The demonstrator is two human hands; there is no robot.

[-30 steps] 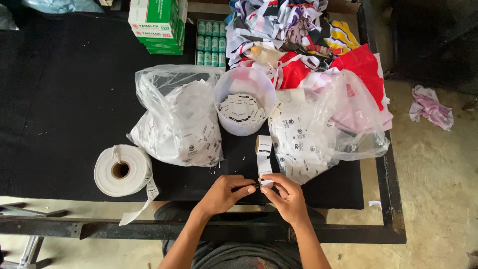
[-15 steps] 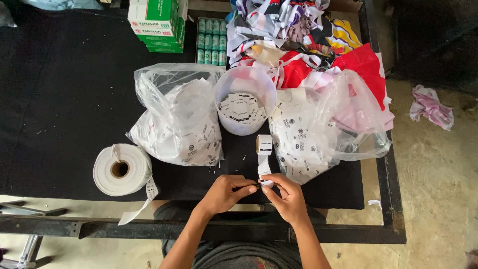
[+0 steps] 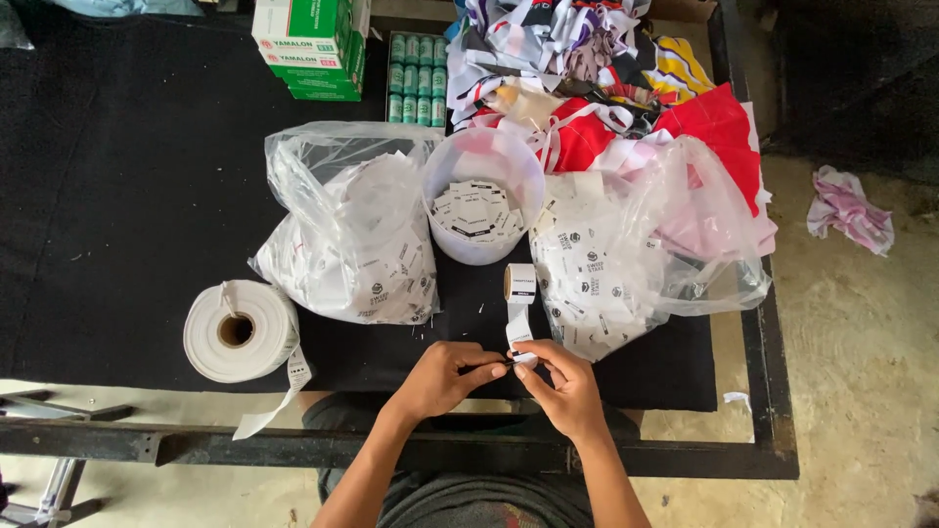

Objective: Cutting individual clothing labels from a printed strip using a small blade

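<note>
**Both hands pinching a label strip at the near edge of the tabletop**

Left hand point(image 3: 445, 376) curled, fingertips closed on the loose end of a white label strip point(image 3: 517, 328). Right hand point(image 3: 565, 386) meeting it from the right, thumb and fingers gripping the same end, the two hands touching at the fingertips. Strip running away from the hands to a small label roll point(image 3: 519, 282) standing on edge just beyond, on the black tabletop point(image 3: 127, 196), between two plastic bags.

Directly past the small roll: a round translucent tub point(image 3: 483, 207) holding a heap of cut white labels with dark print. Left of the tub, touching it: a clear plastic bag point(image 3: 347, 230), open at the top and stuffed with loose white labels. Right of the tub: a second clear bag point(image 3: 646, 249), also filled with printed labels, sagging toward the right edge of the tabletop.

Near left: a large white tape roll point(image 3: 240, 330) lying flat, hollow core up, its loose tail hanging over the near edge. Well apart from the hands, at the far side: a green and white carton point(image 3: 313, 44), beside it a pack of small green cylinders point(image 3: 416, 78), and to the right a pile of mixed fabric point(image 3: 626, 88) in red, yellow, white and dark prints.

Off the tabletop, on the floor at right: a crumpled pink and white rag point(image 3: 849, 207).
</note>
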